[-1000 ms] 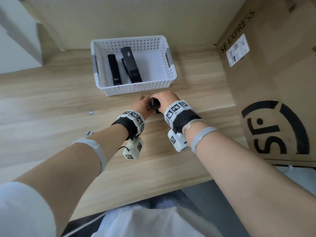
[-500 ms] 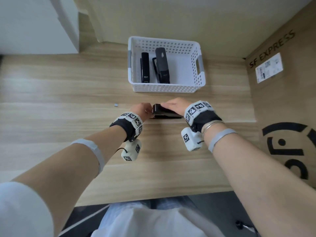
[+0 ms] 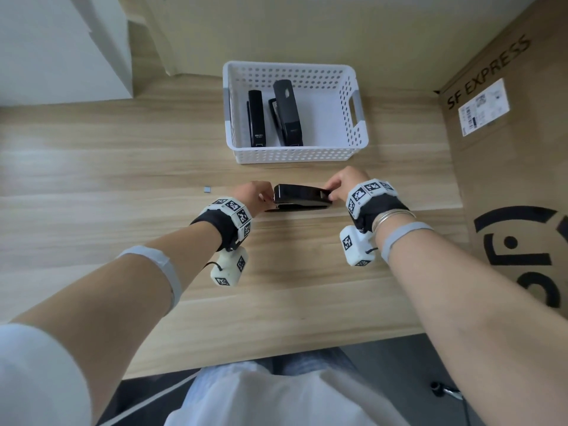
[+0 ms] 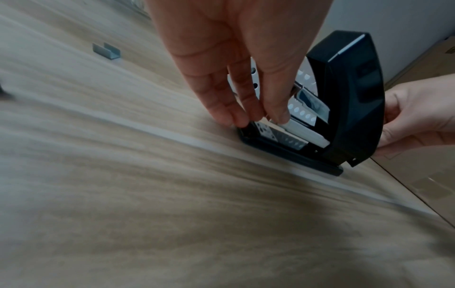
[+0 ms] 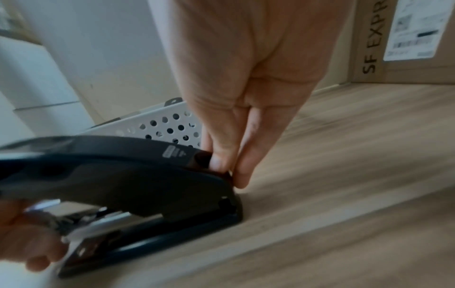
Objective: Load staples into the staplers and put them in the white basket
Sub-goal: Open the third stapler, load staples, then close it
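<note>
A black stapler point(image 3: 302, 196) point(image 4: 349, 101) point(image 5: 123, 175) lies crosswise on the wooden desk, just in front of the white basket point(image 3: 295, 155). Its top arm is raised off the metal magazine. My left hand point(image 3: 252, 196) point(image 4: 253, 117) is at its front end, with the fingertips pinching the magazine. At the rear end, my right hand point(image 3: 341, 186) point(image 5: 229, 169) pinches the stapler. Two more black staplers point(image 3: 255, 118) point(image 3: 288, 113) lie side by side in the left half of the basket.
A small loose strip of staples point(image 3: 207, 189) point(image 4: 106, 51) lies on the desk left of my left hand. A large cardboard box point(image 3: 507, 149) stands along the right side. A white cabinet point(image 3: 61, 47) is at the back left.
My hands have moved apart to the two ends of the stapler, which now shows full length across the desk. The head view has shifted, so the basket sits more central.
</note>
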Motion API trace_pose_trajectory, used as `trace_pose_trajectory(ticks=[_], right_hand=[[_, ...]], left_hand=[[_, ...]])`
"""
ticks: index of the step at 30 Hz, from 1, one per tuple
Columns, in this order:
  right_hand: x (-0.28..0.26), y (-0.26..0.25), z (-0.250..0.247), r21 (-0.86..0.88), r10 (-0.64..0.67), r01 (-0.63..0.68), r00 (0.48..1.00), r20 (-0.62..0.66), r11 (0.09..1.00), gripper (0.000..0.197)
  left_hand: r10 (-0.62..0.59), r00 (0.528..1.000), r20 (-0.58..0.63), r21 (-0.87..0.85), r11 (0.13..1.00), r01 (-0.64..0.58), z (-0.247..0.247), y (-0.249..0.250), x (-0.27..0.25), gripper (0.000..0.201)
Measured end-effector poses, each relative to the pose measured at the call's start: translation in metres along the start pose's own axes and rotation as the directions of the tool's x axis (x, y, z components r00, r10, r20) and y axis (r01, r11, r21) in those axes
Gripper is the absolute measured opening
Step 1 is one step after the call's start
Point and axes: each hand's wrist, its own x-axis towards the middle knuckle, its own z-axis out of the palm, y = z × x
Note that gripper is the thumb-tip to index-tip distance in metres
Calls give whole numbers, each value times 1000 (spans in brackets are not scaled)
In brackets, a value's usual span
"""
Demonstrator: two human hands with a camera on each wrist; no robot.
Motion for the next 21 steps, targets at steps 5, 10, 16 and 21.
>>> trace_pose_trajectory(ticks=[5, 10, 16, 21], right_hand=[[7, -10, -10, 6, 77, -79, 986, 147, 997, 32], [6, -25, -14, -86, 93, -77, 974, 205, 993, 34], [0, -38, -1, -170, 24, 0, 990, 140, 986, 37], [2, -62, 0, -142, -80, 86, 996, 46, 986, 39]], left_hand=[[45, 998, 32, 110, 993, -48, -3, 1, 5, 22], [85, 993, 76, 207, 973, -99, -14, -5, 1, 22], [78, 991, 113, 302, 947, -109, -51, -42, -12, 15], [-41, 987, 154, 401, 916, -25, -64, -62, -25, 24]])
